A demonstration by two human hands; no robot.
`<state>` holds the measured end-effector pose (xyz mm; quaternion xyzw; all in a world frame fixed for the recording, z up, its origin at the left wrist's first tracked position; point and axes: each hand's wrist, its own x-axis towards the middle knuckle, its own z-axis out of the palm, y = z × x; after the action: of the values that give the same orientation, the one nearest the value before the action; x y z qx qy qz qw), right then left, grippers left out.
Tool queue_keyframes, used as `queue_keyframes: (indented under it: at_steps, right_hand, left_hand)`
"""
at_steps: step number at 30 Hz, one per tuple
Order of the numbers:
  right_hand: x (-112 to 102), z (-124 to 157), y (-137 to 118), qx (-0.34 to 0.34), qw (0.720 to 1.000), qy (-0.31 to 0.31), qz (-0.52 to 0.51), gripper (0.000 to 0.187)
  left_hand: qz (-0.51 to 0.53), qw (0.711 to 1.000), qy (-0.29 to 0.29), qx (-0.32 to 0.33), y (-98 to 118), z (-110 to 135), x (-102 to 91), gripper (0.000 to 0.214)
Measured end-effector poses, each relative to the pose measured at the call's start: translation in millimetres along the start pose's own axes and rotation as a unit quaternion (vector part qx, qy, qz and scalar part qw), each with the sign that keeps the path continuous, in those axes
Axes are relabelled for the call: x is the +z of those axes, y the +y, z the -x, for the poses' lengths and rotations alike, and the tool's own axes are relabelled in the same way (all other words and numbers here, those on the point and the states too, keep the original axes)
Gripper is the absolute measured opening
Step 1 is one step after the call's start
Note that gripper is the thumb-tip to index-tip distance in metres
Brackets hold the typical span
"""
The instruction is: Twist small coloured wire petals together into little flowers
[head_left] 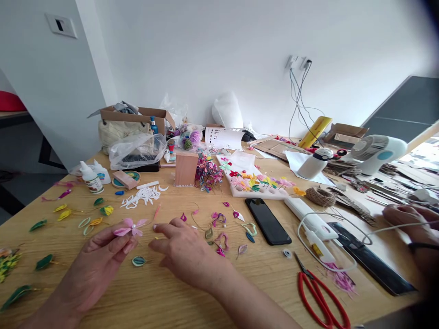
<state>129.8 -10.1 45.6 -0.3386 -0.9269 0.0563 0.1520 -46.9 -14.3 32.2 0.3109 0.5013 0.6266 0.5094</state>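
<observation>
My left hand pinches a small pink paper flower with a pale bead at its middle, held just above the wooden table. My right hand lies beside it, fingers curled and reaching left toward the flower; a small pale bit shows at a fingertip. A green and white quilled leaf lies between the two hands. Loose pink, purple and green quilled petals are scattered just right of my right hand.
Red scissors, a black phone, a glue gun with cable, a white foam board of paper flowers, a wooden block, glue bottles and green leaves lie around. Another person's hand rests at right.
</observation>
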Motion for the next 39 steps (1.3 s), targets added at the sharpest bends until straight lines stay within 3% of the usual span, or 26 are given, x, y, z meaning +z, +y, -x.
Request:
queue_keyframes:
  at_steps: [4,8,10,12,14,16,18,29,36,39]
  right_hand:
    - [-23.0,16.6,-13.8,0.101,0.995,0.022,-0.001,0.037]
    - [-17.8,18.1,-25.4,0.191,0.969,0.093,-0.125,0.051]
    - [-5.5,7.1,-28.9,0.221,0.936,0.118,-0.249,0.058]
    - [8.4,-9.3,-31.4,0.259,0.865,0.132,-0.410,0.060]
    - [20.1,-26.4,-33.5,0.276,0.747,0.151,-0.586,0.054]
    - [27.7,-40.0,-35.8,0.277,0.635,0.179,-0.698,0.048]
    - [31.8,-48.2,-38.3,0.283,0.576,0.200,-0.740,0.042]
    - [38.6,-55.6,-46.8,0.287,0.473,0.272,-0.787,0.028]
    - [39.1,-50.5,-42.7,0.310,0.453,0.284,-0.786,0.026]
    - [38.4,-48.7,-41.8,0.313,0.441,0.286,-0.791,0.026]
  left_hand:
    - [0.049,0.998,-0.003,-0.049,1.8,1.6,-1.1,0.027]
    - [-0.023,0.996,-0.074,0.040,-1.0,1.3,-1.6,0.019]
    - [-0.093,0.984,-0.113,0.101,-2.7,0.6,-3.2,0.014]
    - [-0.156,0.965,-0.137,0.161,-4.8,-0.9,-7.2,0.011]
    - [-0.198,0.943,-0.155,0.220,-7.4,-3.0,-13.0,0.013]
    - [-0.225,0.923,-0.161,0.267,-10.0,-5.5,-19.0,0.015]
    - [-0.249,0.909,-0.154,0.295,-12.0,-7.8,-23.3,0.017]
    - [-0.351,0.863,-0.117,0.344,-5.2,-6.7,-16.4,0.018]
    - [-0.366,0.837,-0.136,0.382,-2.9,-2.9,-9.9,0.017]
    - [-0.369,0.841,-0.133,0.373,-4.4,-2.6,-9.7,0.017]
